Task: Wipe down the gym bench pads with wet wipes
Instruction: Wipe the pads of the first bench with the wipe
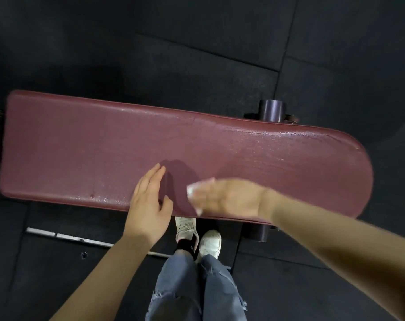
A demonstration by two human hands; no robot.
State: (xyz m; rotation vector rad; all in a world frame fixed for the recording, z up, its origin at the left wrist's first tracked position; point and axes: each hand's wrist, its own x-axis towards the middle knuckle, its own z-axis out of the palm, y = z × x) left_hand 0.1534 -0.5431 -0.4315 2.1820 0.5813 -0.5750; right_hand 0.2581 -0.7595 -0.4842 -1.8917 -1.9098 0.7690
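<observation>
left hand [148, 205]: open and flat, fingers together, sitting at the near edge of the bench [81, 147], probably bracing while the other one scrubs.
right hand [224, 198]: palm down, pressing a white wet wipe [193, 189] onto the pad, so it's pinned rather than pinched.
wipe: peeks out under the fingertips, at 3 o'clock from the left hand, close by.
bench pad: the 3 o'clock end looks shiny-wet, so I'd guess that part's done.

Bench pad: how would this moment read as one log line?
stage: wiping | right hand: wet wipe on bench pad | left hand: open, near edge
</observation>
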